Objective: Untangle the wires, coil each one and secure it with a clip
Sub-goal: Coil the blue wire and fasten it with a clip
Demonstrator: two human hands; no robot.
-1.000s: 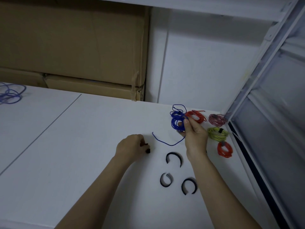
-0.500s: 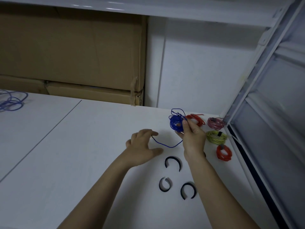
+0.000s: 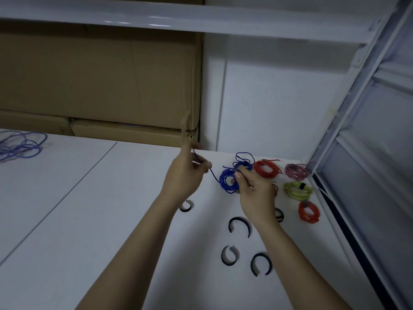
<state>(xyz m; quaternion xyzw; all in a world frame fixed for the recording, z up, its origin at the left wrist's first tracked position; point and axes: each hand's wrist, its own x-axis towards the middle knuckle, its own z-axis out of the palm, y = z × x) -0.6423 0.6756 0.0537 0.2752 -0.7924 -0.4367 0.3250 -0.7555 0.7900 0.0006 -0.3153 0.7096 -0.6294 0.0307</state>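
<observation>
A: How are the hands placed?

B: The left hand is raised above the white table, its fingertips pinching the loose end of the blue wire. The right hand is curled round the wire's coiled part, held just over the tabletop.

A: What room is seen around them?

B: Wide bare tabletop is seen to the left, crossed by a thin seam. On the right the table is bounded by a slanted metal frame; at the back, by cardboard boxes and a white wall.

A: What lies near, then far?

B: Nearest, three black C-shaped clips are counted in open view; two more are partly hidden by the arms. Past the hands, thin glossy wire is seen in round coils: a red coil, a pink coil, a yellow-green coil and an orange coil, plus one blue bundle behind the held wire. Far left, a loose pale-blue tangle is seen.
</observation>
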